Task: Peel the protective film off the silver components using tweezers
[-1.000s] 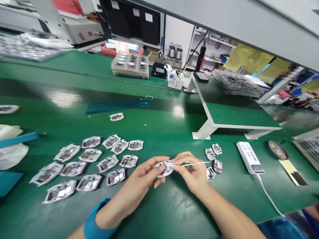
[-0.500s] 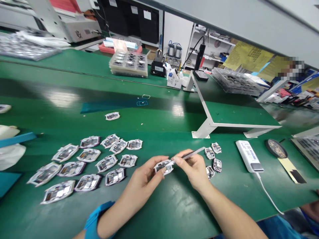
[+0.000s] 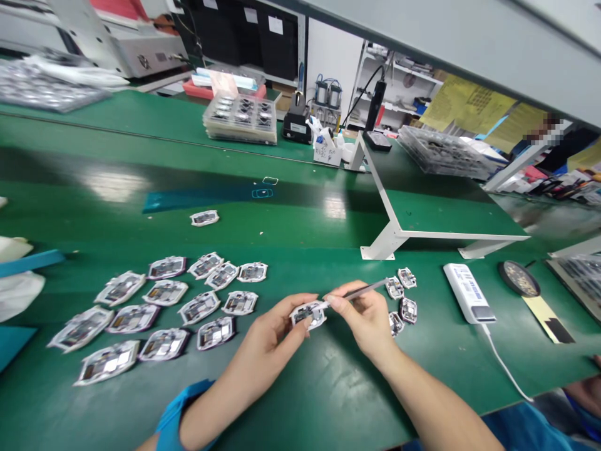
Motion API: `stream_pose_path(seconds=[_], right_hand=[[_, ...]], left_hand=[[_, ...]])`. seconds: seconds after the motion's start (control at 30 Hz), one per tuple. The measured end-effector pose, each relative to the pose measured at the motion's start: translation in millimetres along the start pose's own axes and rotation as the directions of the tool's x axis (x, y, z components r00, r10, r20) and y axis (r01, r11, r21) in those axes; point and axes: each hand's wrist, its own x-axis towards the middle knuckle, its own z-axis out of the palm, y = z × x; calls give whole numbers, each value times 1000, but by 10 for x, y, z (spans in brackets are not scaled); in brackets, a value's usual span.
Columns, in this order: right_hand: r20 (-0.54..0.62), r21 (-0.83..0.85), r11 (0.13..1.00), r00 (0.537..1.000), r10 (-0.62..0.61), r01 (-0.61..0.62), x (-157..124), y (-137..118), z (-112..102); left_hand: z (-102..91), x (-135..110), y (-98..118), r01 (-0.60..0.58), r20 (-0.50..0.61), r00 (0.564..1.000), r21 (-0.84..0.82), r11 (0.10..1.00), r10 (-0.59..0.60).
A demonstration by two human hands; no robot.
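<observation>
Head view, Left hand [image 3: 267, 338]: pinching a white-edged flat circuit module [image 3: 308, 315] between thumb and fingers.
Right hand [image 3: 364, 319]: pinching slim metal tweezers [image 3: 364, 289], fingertips just beside the module.

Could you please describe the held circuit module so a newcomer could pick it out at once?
On the green workbench, near its front edge, the left hand pinches a small white-edged circuit module, with the right hand's slim metal tool at its edge. Its neighbouring modules all lie on the bench; only this one is held.
</observation>
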Motion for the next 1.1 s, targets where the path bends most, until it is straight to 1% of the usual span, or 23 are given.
stream_pose_path(seconds=[0.17,0.33,0.5,0.63,0.77,0.87,0.97,1.1], right_hand=[[33,-48,996,997,-69,70,-15,-8,-10],[43,-28,990,989,-139,140,-35,-14,0],[55,-74,966,968,-245,249,-45,-23,3],[76,-125,950,957,-279,287,-48,-38,-8],[78,-154,945,957,-278,287,-49,-44,-7],[65,-176,954,969,-237,245,-51,-41,2],[39,-164,966,980,-195,199,-53,-44,11],[30,-150,969,980,-195,197,-54,-57,14]], left_hand=[[15,-9,21,-26,-9,1000,13,1000,26],[13,-8,4,-42,-14,999,45,998,43],[14,-6,-16,-43,-3,999,42,998,43],[25,-9,5,-31,-7,999,37,999,32],[16,-14,39,-17,-20,1000,55,998,18],[9,-10,58,-14,-33,999,85,996,17],[9,-3,65,-15,-21,1000,127,992,18],[5,-11,66,-32,-10,999,156,987,34]])
